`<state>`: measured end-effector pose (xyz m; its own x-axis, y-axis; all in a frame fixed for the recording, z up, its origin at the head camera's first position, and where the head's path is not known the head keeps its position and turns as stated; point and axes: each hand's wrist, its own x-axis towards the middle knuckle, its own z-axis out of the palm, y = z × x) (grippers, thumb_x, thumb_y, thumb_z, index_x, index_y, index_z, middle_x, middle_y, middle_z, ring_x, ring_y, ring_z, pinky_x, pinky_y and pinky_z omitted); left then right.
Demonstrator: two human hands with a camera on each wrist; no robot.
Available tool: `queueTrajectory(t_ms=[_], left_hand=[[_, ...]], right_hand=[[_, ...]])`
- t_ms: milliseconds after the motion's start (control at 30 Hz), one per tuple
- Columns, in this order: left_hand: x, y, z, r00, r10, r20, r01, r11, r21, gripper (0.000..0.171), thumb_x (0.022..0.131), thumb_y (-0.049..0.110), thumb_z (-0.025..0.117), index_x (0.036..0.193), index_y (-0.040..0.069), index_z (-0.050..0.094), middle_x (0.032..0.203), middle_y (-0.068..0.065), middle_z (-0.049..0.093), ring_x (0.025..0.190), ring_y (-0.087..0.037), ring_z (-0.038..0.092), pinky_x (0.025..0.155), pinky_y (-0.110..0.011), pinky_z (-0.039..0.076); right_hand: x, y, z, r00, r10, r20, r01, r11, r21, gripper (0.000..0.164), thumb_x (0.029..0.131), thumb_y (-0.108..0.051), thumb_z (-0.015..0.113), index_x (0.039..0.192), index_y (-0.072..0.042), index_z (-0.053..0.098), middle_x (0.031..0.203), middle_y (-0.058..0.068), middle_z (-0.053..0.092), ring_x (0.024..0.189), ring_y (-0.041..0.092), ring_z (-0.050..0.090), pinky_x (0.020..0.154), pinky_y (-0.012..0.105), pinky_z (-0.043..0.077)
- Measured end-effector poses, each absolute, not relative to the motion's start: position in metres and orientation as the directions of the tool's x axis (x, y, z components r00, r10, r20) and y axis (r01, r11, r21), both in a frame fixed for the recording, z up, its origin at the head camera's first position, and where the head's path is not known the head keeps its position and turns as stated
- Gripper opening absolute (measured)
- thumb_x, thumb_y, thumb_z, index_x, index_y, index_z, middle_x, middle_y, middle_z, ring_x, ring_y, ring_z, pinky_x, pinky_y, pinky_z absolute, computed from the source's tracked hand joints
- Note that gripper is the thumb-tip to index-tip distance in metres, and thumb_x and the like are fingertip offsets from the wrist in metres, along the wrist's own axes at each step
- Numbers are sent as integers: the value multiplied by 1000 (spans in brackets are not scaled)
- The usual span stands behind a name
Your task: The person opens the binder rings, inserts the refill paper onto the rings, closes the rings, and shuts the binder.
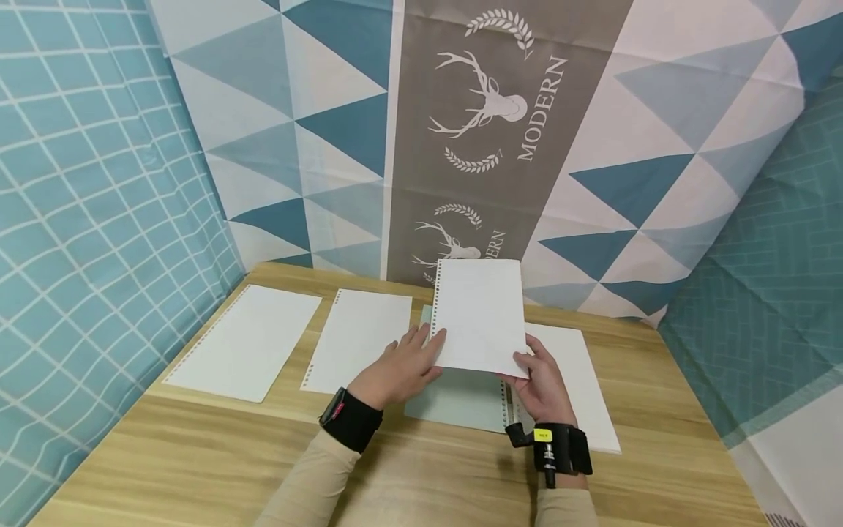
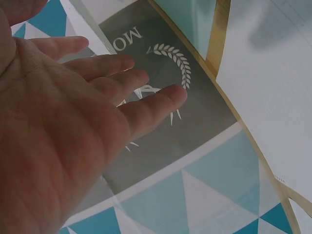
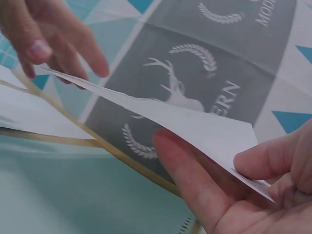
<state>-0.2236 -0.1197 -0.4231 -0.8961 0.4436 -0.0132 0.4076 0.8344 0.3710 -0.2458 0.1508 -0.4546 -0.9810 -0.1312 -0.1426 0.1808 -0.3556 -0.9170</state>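
A white loose-leaf sheet (image 1: 479, 315), punched along its left edge, is held up above the table. My right hand (image 1: 545, 384) pinches its lower right corner, thumb on top and fingers beneath, as the right wrist view shows on the sheet (image 3: 195, 126). My left hand (image 1: 403, 362) is at the sheet's lower left edge, its fingers extended; whether they touch the paper is unclear. In the left wrist view that hand (image 2: 83, 112) shows its palm with the fingers spread. Under the raised sheet lies a pale green binder cover (image 1: 454, 399), with white paper (image 1: 586, 388) to its right.
Two more punched white areas of paper lie on the wooden table (image 1: 224, 446): one at the far left (image 1: 253, 340), another left of centre (image 1: 358, 333). A patterned cloth backdrop (image 1: 342, 146) rises behind the table's back edge.
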Motion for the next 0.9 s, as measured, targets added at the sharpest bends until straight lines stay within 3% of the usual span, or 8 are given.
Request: queueTrajectory(t_ms=[500, 900], left_hand=[[-213, -87, -431, -825, 564, 48, 560, 803, 203, 61, 107, 33, 51, 161, 20, 27, 167, -16, 30, 153, -34, 33, 112, -58, 43], [-200, -65, -437, -786, 614, 72, 619, 778, 109, 62, 104, 34, 56, 160, 23, 30, 167, -12, 30, 152, -30, 36, 111, -53, 47]], right_hand=[[-236, 205, -457, -986, -83, -146, 168, -520, -837, 44, 110, -3, 27, 153, -14, 29, 124, -2, 67, 114, 12, 69, 87, 38, 60], [-232, 217, -457, -987, -60, -147, 157, -520, -840, 48, 111, -5, 26, 157, -15, 22, 128, -4, 63, 117, 11, 68, 90, 36, 59]])
